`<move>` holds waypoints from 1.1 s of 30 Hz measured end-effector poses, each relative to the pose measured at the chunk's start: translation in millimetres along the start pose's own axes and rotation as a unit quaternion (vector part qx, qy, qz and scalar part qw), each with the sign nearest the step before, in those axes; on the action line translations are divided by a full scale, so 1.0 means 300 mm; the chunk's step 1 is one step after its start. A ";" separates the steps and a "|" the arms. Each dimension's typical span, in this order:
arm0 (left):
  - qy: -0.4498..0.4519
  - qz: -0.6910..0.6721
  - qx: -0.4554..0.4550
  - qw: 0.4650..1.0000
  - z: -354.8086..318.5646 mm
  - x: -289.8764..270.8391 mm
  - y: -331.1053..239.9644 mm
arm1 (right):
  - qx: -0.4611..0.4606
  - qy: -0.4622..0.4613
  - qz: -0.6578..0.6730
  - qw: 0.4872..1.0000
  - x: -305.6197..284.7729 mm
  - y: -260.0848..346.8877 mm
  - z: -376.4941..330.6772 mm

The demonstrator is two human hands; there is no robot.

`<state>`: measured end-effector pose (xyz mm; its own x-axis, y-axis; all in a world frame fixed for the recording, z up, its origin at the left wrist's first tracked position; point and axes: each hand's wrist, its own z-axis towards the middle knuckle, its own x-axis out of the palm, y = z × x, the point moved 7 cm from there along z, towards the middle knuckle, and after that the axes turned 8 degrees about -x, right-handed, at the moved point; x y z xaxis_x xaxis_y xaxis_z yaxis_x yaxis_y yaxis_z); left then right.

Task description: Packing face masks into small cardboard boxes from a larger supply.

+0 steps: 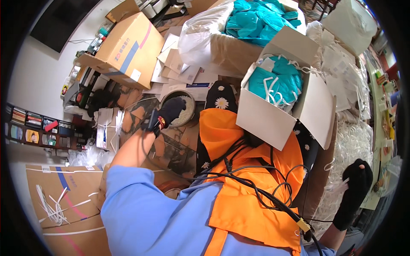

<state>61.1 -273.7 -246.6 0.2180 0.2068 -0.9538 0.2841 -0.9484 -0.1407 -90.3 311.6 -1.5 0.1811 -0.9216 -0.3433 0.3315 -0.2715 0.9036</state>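
Observation:
My left hand (173, 110), in a black glove, reaches into a round grey tub (193, 101) of small white pieces (186, 113). Its fingers look bunched together, and whatever they hold is hidden. At the far right, my right hand (358, 181) is raised in a black glove with a bare fingertip showing. Its fingers are curled, and a pale translucent piece (340, 187) shows beside them beneath the palm. On my lap stands an open white carton (267, 121) with its flaps spread. Inside lie teal face masks (282, 79) with white straps.
Ahead stands a plastic-lined carton (200, 42) heaped with more teal masks (258, 19). Brown cardboard boxes (132, 47) rise at the left. Bagged white straps (352, 143) line the right side. Black cables (256, 183) cross my orange apron (239, 217).

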 end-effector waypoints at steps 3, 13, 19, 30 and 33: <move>-0.106 0.110 0.030 0.988 -0.035 0.173 0.274 | -0.042 -0.139 -0.178 0.973 -0.151 -0.049 0.037; -0.203 -0.302 -0.186 0.913 0.132 -0.156 0.015 | -0.061 -0.068 -0.653 0.752 -0.796 -0.475 0.002; -0.245 -0.250 0.282 0.893 0.069 -0.528 -0.793 | 0.158 0.107 -0.740 0.645 -0.682 -0.414 0.018; -0.179 -0.217 0.261 0.924 0.100 -0.372 -1.099 | -0.091 -0.029 -0.728 0.679 -0.529 -0.397 0.038; -0.168 -0.228 0.278 0.918 0.096 -0.364 -1.120 | -0.283 -0.122 -0.522 0.796 -0.264 -0.258 0.119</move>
<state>-85.1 15.4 -102.8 -0.1312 0.6158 -0.7769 -0.2672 -0.7766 -0.5705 -163.3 395.7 -35.0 -0.6284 -0.3217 -0.7083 0.5592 -0.8198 -0.1237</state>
